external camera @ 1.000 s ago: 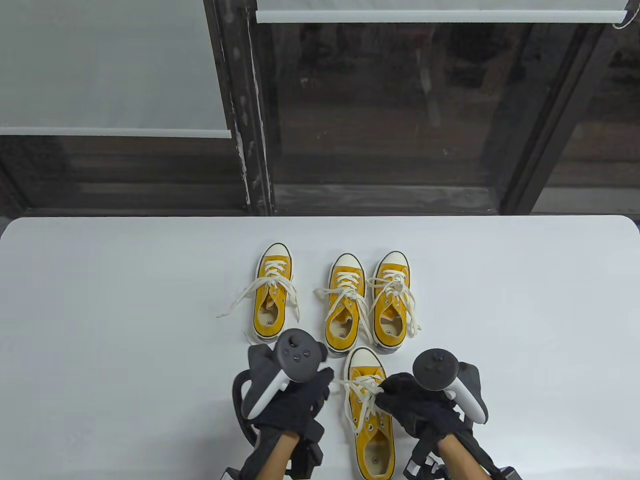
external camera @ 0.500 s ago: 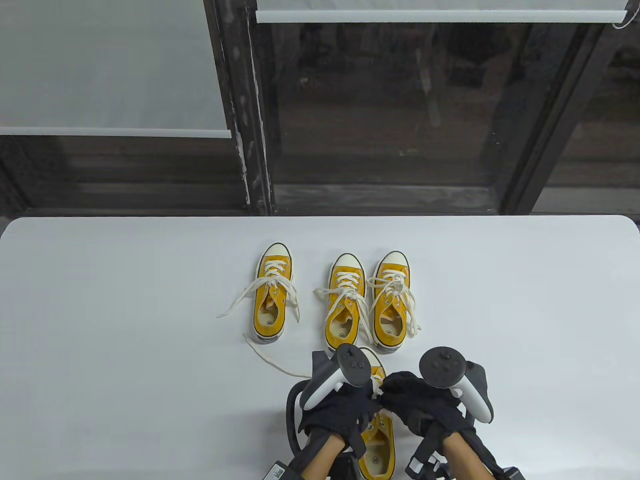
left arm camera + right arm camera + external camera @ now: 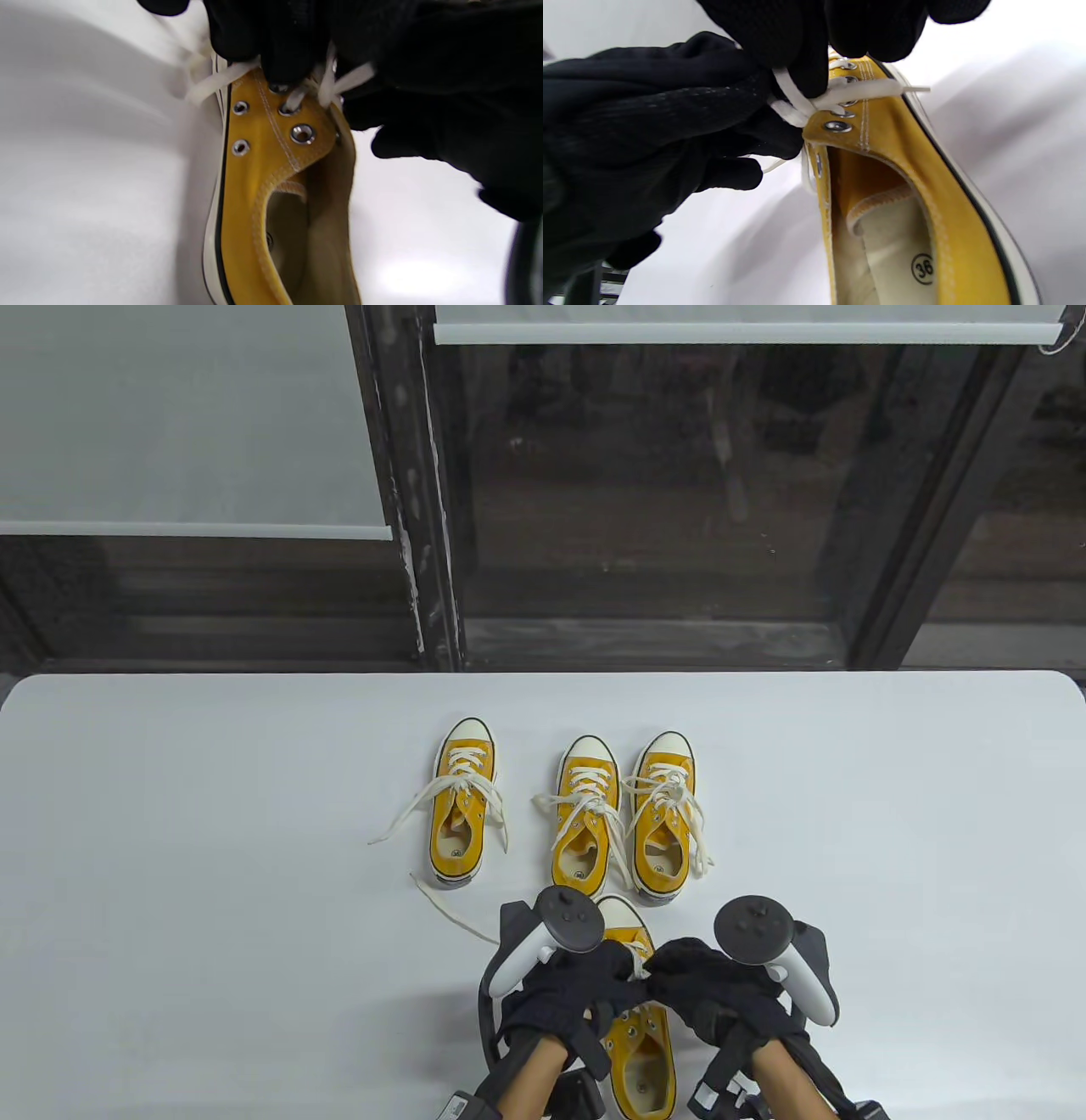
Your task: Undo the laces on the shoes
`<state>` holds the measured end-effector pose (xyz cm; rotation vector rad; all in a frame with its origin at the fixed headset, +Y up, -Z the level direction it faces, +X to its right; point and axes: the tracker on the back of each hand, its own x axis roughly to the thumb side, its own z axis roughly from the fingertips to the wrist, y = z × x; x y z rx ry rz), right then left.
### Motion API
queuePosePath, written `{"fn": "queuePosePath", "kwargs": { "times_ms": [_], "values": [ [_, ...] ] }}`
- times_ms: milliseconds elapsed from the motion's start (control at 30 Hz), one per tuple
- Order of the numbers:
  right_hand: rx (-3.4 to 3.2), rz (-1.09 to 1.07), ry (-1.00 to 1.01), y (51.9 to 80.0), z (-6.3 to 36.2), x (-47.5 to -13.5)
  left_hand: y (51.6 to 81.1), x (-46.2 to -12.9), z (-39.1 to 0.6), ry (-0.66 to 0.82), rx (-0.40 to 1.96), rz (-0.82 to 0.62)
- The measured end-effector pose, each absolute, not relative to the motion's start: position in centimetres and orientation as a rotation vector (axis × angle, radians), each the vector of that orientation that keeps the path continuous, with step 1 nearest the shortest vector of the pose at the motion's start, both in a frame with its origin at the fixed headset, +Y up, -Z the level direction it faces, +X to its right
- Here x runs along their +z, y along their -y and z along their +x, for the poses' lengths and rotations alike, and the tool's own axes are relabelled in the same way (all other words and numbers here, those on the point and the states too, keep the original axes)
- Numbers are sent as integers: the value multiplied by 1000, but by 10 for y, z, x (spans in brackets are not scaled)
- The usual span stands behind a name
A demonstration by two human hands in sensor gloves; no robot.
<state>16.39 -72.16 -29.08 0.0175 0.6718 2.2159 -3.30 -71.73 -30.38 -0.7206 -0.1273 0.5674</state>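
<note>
Item: near shoe [image 3: 642, 1052], yellow canvas with white toe cap, stood on the white bench [image 3: 212, 848] at the front edge, toe pointing away from the person. Size mark 36 was printed on its insole. Its white lace [image 3: 835, 97] crossed the upper eyelets; one loose end trailed left across the bench.

Left hand [image 3: 577, 997], black glove, tracker on its back: fingers curled over the lacing, the grip pinched on the lace beside the top eyelets, as the left wrist view showed.

Right hand [image 3: 717, 993], black glove, tracker likewise: fingers curled, the grip pinched on the lace at the tongue, knuckles touching the left hand.

Further items, beyond the near shoe: left shoe [image 3: 459, 806], apart from the others, its lace ends spread loose on the bench; middle shoe [image 3: 585, 823] and right shoe [image 3: 664, 819], standing just beside each other, toes away, their laces lying over their sides.

Behind the bench: dark window frames [image 3: 407, 475] with white roller blinds [image 3: 187, 415].
</note>
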Motion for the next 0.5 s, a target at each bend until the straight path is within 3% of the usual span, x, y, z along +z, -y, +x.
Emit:
{"fn": "queuePosePath", "kwargs": {
  "times_ms": [133, 300, 400, 500],
  "values": [
    [2320, -45, -603, 720, 166, -290, 718, -304, -38, 117, 594, -718],
    [2162, 119, -725, 720, 160, -291, 714, -302, -34, 145, 583, -702],
    [2450, -8, -500, 717, 162, -287, 714, -302, -36, 138, 564, -681],
    [2382, -9, -543, 718, 163, -287, 715, -302, -38, 102, 579, -690]
  ]
}}
